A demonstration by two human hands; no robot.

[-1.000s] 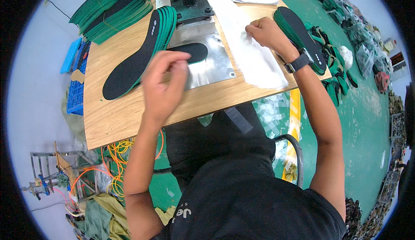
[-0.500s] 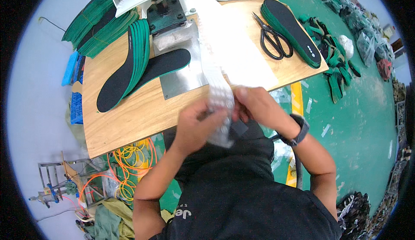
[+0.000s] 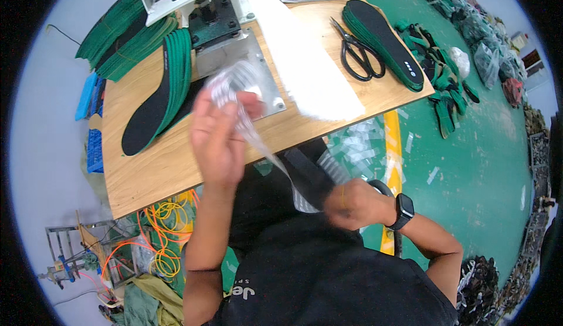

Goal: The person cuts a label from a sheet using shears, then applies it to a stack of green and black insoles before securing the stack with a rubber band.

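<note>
Above wooden table (image 3: 152, 167), both hands' fingers clamp a clear plastic bag (image 3: 258, 141).

Insoles (image 3: 153, 100) black, green edges; scissors (image 3: 359, 54) black; plastic strip (image 3: 258, 141) clear; tabletop (image 3: 170, 161) light wood; floor (image 3: 481, 150) green.

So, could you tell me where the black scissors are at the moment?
In the head view, the black scissors lie on the wooden table toward its far right, between the white sheet and the stack of green-edged insoles.

Scissors (image 3: 359, 55) left of insole stack (image 3: 384, 39)
</note>
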